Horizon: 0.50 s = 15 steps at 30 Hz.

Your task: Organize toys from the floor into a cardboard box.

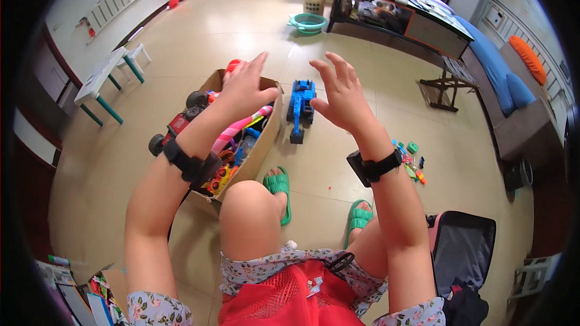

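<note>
Both of my hands are raised in front of me with fingers apart. My left hand [248,85] is over the far part of a cardboard box [265,145] and holds nothing. In the box lie a pink striped toy [235,131], a yellow toy [219,180] and other toys; a red ball [234,64] shows behind the hand. A red toy truck [177,123] with black wheels is at the box's left side, partly hidden by my forearm. My right hand [339,92], also empty, is just right of a blue toy excavator [302,104] that stands on the floor.
Small coloured toy pieces [411,163] lie on the floor at the right. An open suitcase [464,253] is at the lower right, a folding stool [446,83] farther off. A teal basin [308,22] stands near the long table [435,34]. A red mesh bag [290,296] covers my lap.
</note>
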Tool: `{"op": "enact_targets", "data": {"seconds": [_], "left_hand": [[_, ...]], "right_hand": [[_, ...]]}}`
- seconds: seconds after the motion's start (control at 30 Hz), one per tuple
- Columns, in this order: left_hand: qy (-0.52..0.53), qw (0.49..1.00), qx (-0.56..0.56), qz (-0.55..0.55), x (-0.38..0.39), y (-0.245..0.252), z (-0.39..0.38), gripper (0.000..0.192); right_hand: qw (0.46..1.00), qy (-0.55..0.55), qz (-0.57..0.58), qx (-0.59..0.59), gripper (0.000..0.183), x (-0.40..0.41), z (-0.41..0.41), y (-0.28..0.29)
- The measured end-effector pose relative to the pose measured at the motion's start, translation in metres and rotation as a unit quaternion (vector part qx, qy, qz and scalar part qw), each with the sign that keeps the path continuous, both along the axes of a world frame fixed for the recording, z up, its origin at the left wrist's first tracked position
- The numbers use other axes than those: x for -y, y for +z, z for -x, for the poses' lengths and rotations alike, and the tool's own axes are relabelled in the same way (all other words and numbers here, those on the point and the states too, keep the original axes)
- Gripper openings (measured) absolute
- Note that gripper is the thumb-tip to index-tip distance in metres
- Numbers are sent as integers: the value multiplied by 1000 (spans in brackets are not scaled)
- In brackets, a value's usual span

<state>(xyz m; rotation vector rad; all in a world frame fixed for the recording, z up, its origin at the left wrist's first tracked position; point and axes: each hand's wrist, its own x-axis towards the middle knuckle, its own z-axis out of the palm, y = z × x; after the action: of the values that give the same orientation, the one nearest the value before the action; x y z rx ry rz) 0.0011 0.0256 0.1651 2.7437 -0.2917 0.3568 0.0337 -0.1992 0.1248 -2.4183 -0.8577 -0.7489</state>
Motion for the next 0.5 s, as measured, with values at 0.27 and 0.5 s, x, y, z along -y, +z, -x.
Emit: {"op": "enact_targets", "data": {"seconds": [0.27, 0.5], "left_hand": [[-168, 958, -22, 230, 129, -13, -75, 79], [-155, 846, -300, 413, 210, -110, -114, 69]], "right_hand": [[998, -27, -35, 49, 68, 79, -38, 24], [978, -151, 94, -105, 66, 190, -39, -11]]}}
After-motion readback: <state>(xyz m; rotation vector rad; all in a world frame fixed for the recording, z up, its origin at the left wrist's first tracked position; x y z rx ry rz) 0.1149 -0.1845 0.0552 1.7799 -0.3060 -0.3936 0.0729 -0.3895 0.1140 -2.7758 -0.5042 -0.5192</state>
